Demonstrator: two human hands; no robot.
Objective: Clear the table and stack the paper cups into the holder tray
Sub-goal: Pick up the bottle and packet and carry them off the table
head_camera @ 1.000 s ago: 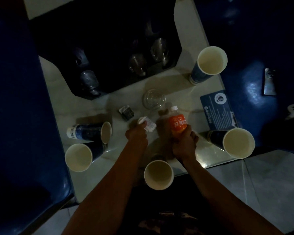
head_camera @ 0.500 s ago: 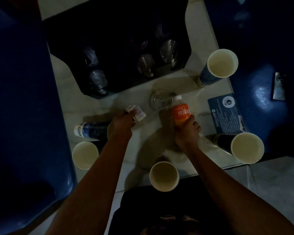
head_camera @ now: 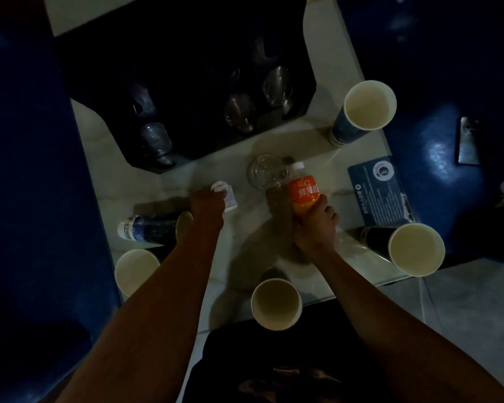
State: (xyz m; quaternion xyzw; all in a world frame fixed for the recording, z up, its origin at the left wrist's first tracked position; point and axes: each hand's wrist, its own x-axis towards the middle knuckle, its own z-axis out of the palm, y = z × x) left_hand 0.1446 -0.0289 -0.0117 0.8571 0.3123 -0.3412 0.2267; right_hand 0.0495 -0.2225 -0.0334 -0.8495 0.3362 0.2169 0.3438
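Note:
My left hand (head_camera: pixel 208 203) is closed around crumpled white paper (head_camera: pixel 226 194) at mid table. An orange drink bottle (head_camera: pixel 303 189) is gripped low by my right hand (head_camera: pixel 314 228). Several blue paper cups are on the pale table (head_camera: pixel 111 181): one at the far right (head_camera: pixel 367 106), one at the near right (head_camera: pixel 416 250), one at the front edge (head_camera: pixel 275 303), one at the near left (head_camera: pixel 136 271), and one lying on its side (head_camera: pixel 149 229) partly hidden by my left arm. The black holder tray (head_camera: pixel 186 82) lies at the back.
A clear glass dish (head_camera: pixel 265 171) sits just left of the bottle's cap. Clear plastic cups (head_camera: pixel 239 114) lie in the tray. A blue printed card (head_camera: pixel 378 190) rests at the right edge. Dark blue seats (head_camera: pixel 26 170) flank the table on both sides.
My left hand moved left and away from me with the white paper, covering the small dark wrapper. My right hand moved the orange bottle a little toward the glass dish.

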